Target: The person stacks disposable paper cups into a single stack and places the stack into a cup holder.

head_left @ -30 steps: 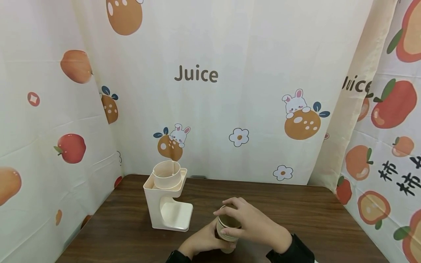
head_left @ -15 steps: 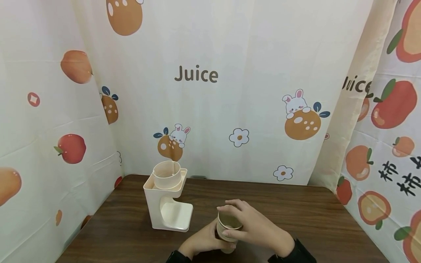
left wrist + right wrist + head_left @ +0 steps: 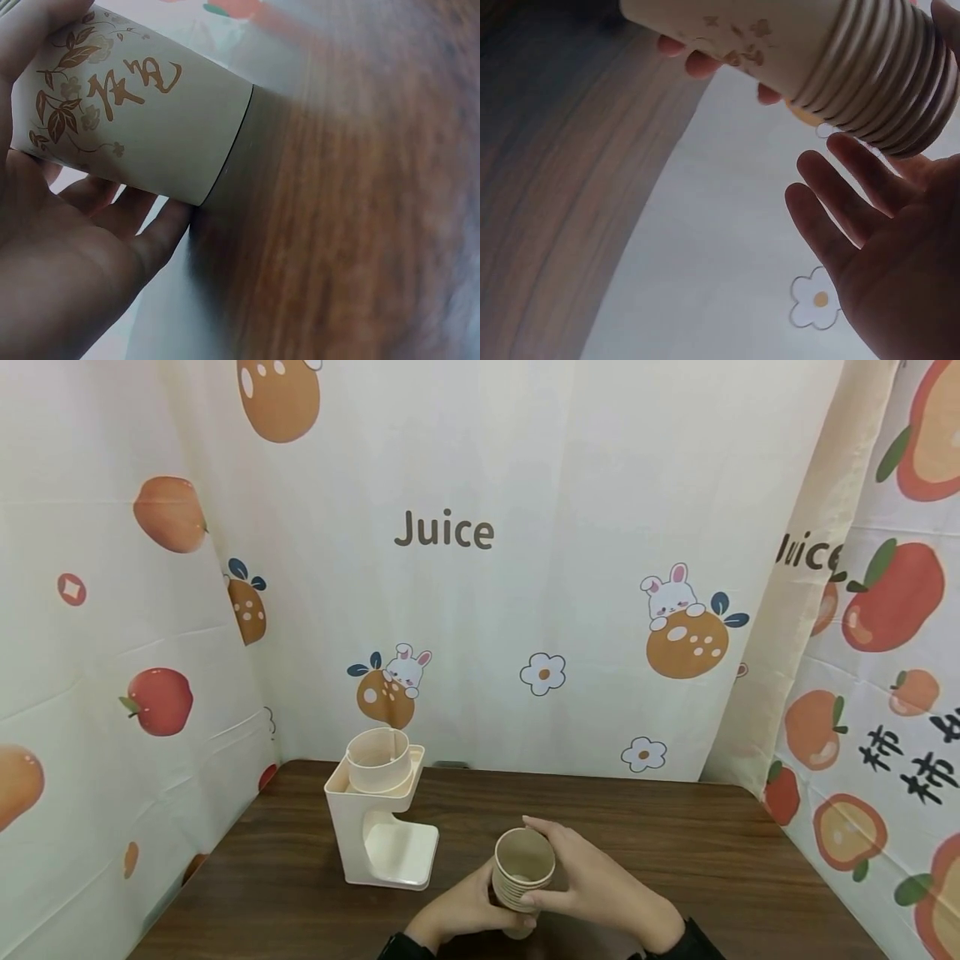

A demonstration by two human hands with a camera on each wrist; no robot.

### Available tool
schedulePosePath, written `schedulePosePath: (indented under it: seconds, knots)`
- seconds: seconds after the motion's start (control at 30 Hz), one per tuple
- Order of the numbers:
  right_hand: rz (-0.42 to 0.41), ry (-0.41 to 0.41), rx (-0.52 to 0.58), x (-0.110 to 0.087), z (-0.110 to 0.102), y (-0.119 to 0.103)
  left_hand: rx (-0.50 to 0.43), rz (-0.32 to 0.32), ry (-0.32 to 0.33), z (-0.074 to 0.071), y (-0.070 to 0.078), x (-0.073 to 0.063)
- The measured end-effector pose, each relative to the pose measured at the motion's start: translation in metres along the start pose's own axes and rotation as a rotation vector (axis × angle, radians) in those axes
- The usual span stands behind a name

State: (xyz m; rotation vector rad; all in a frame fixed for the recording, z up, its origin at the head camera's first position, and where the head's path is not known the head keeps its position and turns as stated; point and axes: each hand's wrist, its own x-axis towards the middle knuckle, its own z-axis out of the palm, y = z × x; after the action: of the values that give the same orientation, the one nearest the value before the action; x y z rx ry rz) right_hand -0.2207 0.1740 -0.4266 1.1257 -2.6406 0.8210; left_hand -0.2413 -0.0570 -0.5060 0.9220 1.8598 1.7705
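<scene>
A stack of cream paper cups (image 3: 517, 893), with several rims nested together, is tilted with its mouth toward the head camera. My left hand (image 3: 465, 906) grips it low on the left side. Brown leaves and lettering mark the lowest cup (image 3: 150, 112) in the left wrist view, its base close over the table. On the right, my right hand (image 3: 588, 877) holds the top of the stack lightly, thumb at the near rims and index finger at the far side. In the right wrist view, the other fingers (image 3: 821, 217) extend nearly straight beside the rims (image 3: 900, 82).
A cream stand (image 3: 352, 835) with a round open cylinder (image 3: 378, 764) on top and a flat foot (image 3: 405, 852) stands left of the hands on the dark wooden table (image 3: 675, 852). A fruit-printed curtain (image 3: 480, 610) hangs behind the table and along both sides.
My right hand has shifted right from over the cups' mouth, spreading its thumb and index finger wider and uncovering the opening. My left hand keeps its grip in nearly the same place.
</scene>
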Motion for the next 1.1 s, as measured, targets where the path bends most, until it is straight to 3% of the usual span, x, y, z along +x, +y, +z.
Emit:
schedulePosePath:
  seconds: [0.53, 0.77, 1.1]
  knots:
    - [0.017, -0.009, 0.067, -0.013, 0.009, 0.015, 0.101, 0.007, 0.015, -0.005, 0.007, -0.005]
    - [-0.007, -0.077, 0.17, -0.015, 0.013, 0.02, 0.039, 0.035, -0.058, -0.018, 0.009, -0.01]
    - [0.017, -0.135, 0.215, -0.016, 0.017, 0.024, 0.093, -0.008, -0.032, -0.026, 0.015, -0.015]
